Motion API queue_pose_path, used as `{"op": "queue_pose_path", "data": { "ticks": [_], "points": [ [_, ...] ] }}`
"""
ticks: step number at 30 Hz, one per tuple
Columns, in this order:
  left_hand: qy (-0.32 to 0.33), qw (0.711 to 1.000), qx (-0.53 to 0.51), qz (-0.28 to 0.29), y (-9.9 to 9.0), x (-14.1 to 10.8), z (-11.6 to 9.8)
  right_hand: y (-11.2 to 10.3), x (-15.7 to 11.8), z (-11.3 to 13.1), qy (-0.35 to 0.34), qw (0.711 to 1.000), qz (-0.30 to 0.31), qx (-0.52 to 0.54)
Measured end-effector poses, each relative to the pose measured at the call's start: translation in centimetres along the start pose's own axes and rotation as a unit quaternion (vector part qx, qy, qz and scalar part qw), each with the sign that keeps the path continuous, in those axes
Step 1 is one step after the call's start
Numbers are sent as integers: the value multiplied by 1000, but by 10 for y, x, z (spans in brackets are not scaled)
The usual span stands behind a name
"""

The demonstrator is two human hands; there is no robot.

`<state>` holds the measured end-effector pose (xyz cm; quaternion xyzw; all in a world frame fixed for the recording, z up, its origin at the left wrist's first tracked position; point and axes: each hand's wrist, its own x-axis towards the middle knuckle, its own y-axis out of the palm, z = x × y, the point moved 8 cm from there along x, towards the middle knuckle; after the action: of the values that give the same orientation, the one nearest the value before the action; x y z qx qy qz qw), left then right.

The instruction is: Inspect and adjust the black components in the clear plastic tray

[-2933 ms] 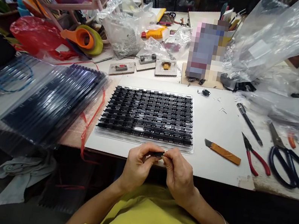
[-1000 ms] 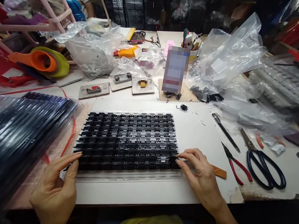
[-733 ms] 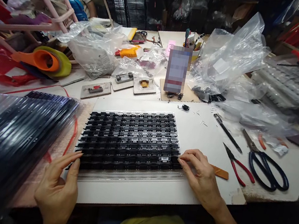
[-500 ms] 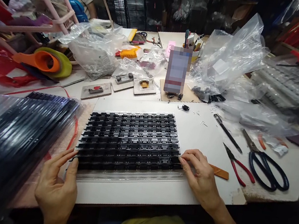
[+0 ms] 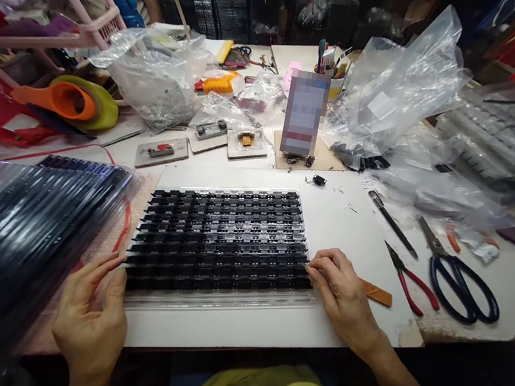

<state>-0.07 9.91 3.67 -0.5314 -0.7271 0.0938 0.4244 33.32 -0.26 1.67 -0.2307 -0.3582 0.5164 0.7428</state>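
The clear plastic tray lies flat on the white board on the worktop, in front of the person and between the hands, with rows of small black parts filling it. The left hand has its thumb and fingertips at the tray's left edge, near the closer corner; whether they pinch it cannot be told. The right hand has its fingertips drawn together at the right end of the near rows; what is between them, if anything, is too small to tell. The tray is probably light, thin and rather slick, apt to flex if lifted by one side, so opposite rims seem the best hold, kept level so the parts stay seated. Their fine metal-looking pins look easy to bend; the black bodies are likely the safer grip.
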Motion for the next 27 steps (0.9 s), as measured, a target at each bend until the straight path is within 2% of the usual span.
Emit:
{"op": "queue_pose_path", "data": {
  "ticks": [4, 8, 10, 14, 18, 21, 27],
  "points": [
    [-47, 999, -7, -1, 0, -2, 16, -8, -4, -1, 13, 999, -40, 1],
    [-154, 982, -101, 36, 12, -4, 43, -9, -8, -3, 6, 998, -52, -27],
    [-183, 972, -138, 41, 15, -4, 48, -11, -8, -6, 2, 998, -57, -25],
    [-210, 962, -169, 42, 16, -3, 50, -19, -9, -13, 19, 996, -78, -22],
    [-222, 964, -138, 49, 17, -4, 53, -13, -9, -6, 18, 998, -57, 11],
    [-226, 964, -132, 42, 16, -5, 56, -10, -11, -3, 27, 997, -72, 31],
    [-260, 956, -131, 34, 6, -14, 64, -16, -30, -26, 108, 989, -94, 49]
  ]
}}
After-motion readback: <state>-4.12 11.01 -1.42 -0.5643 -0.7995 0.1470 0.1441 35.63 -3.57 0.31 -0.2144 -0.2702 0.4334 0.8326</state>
